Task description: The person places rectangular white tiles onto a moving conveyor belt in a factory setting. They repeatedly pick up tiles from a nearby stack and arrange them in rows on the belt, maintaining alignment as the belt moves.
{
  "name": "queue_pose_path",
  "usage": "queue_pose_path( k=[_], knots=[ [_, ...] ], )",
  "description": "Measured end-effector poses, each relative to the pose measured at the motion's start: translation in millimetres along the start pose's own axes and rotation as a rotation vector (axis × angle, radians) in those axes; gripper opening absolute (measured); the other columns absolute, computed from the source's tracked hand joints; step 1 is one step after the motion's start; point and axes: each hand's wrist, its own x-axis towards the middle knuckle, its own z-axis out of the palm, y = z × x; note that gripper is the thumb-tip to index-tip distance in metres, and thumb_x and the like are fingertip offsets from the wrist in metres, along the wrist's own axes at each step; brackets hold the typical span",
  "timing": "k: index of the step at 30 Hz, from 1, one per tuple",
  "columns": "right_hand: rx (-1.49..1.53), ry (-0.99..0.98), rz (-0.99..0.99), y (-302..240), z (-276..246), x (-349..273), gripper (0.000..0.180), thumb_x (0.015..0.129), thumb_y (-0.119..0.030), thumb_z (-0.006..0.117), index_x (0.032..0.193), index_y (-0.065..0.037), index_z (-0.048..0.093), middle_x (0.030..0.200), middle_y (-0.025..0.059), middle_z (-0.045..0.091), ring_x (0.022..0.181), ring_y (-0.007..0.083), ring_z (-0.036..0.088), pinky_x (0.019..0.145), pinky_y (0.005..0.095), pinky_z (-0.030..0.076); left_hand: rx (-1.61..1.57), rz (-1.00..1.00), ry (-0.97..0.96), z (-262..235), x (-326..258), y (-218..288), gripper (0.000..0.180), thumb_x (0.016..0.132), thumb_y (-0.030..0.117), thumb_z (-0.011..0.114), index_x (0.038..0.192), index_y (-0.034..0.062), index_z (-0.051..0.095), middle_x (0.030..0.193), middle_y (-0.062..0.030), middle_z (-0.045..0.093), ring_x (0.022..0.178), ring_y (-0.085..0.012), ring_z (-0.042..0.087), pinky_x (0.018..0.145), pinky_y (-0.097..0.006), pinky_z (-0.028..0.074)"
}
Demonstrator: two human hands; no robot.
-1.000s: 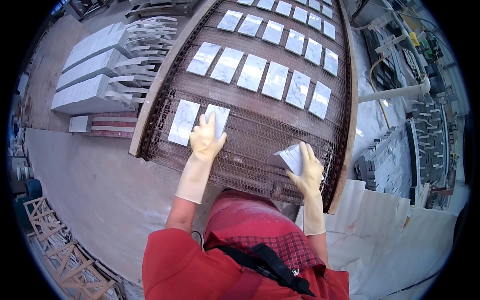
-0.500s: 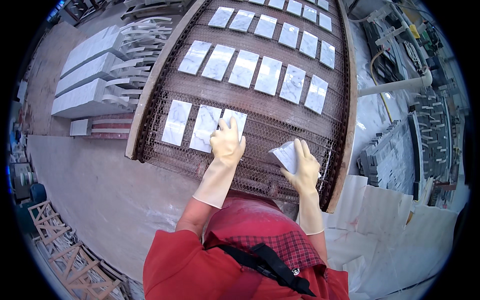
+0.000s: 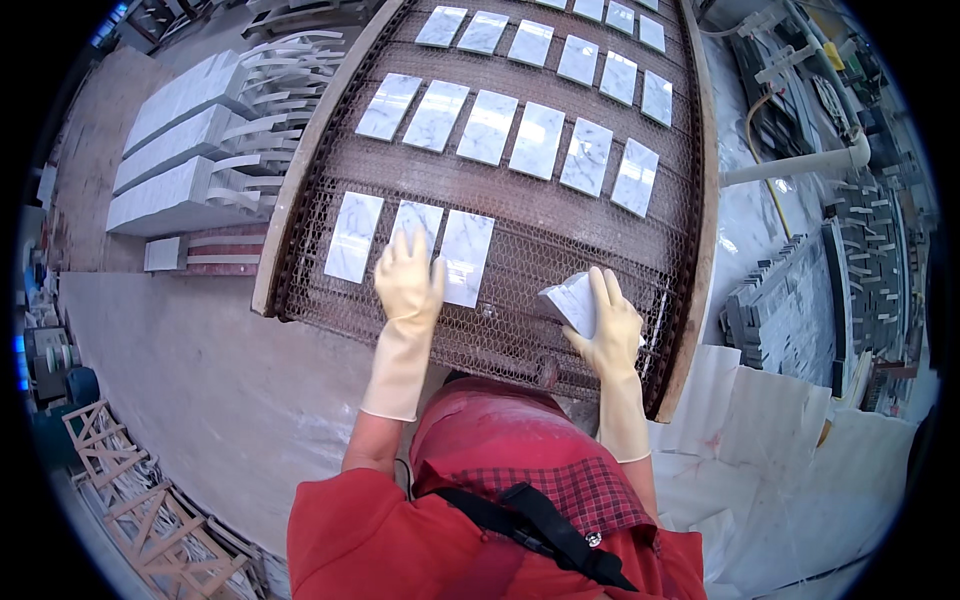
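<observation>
The front middle tile (image 3: 421, 214) points away on the belt (image 3: 545, 243), long axis slanting right; the left hand (image 3: 407, 283), fingers loose, has shifted over it from the right tile (image 3: 467, 258). The right hand (image 3: 612, 337) grips a stack (image 3: 576, 303).

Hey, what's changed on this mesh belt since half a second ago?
Your left hand let go of the near row's third tile and shifted left, over the second tile. The farther tile rows seem to have crept slightly away from you. Your right hand still holds the tile stack.
</observation>
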Motion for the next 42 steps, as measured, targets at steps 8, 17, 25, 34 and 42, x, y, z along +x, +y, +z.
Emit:
queue_pose_path(
  k=[8,17,25,34,42],
  knots=[
    [0.021,-0.004,0.004,0.4,3.5,-0.6,0.114,0.065,-0.027,0.103,0.163,-0.011,0.046,0.163,0.0238,0.053,0.129,0.042,0.067,0.112,0.0484,0.055,0.065,-0.135,-0.263,2.3,6.1,-16.8,0.076,0.085,0.027,0.088,0.153,0.0096,0.057,0.15,-0.0197,0.059,0.113,-0.0421,0.07,0.094,-0.051,0.062],
    [-0.01,-0.015,0.011,-0.3,3.4,0.4,0.114,0.066,-0.029,0.103,0.163,-0.011,0.046,0.164,0.0233,0.053,0.13,0.0421,0.067,0.112,0.048,0.055,0.043,-0.103,-0.18,9.4,5.8,-30.3,0.081,0.081,0.023,0.089,0.154,0.0109,0.055,0.15,-0.0186,0.06,0.103,-0.0417,0.072,0.089,-0.051,0.063],
    [0.013,0.025,-0.01,4.6,11.2,1.3,0.113,0.065,-0.028,0.102,0.162,-0.01,0.048,0.162,0.0227,0.054,0.129,0.0431,0.067,0.113,0.0484,0.054,0.042,-0.033,-0.143,12.0,1.0,-35.4,0.08,0.08,0.023,0.09,0.153,0.0115,0.057,0.147,-0.0172,0.06,0.1,-0.0398,0.07,0.085,-0.05,0.063],
    [0.007,0.032,-0.021,6.5,14.2,3.5,0.116,0.063,-0.026,0.103,0.162,-0.01,0.047,0.162,0.0209,0.053,0.129,0.0437,0.067,0.112,0.049,0.055,0.007,0.025,-0.102,13.0,-3.4,-44.0,0.078,0.084,0.024,0.088,0.154,0.0103,0.058,0.148,-0.0194,0.061,0.105,-0.0411,0.07,0.09,-0.05,0.062],
    [-0.024,-0.042,0.011,2.9,6.0,12.5,0.12,0.064,-0.026,0.103,0.165,-0.012,0.041,0.156,0.0169,0.058,0.121,0.0428,0.07,0.106,0.0515,0.057,0.161,-0.084,0.015,7.0,-11.7,-119.6,0.067,0.093,0.027,0.082,0.152,0.0077,0.059,0.148,-0.0205,0.059,0.118,-0.042,0.067,0.098,-0.049,0.06]
  ],
)
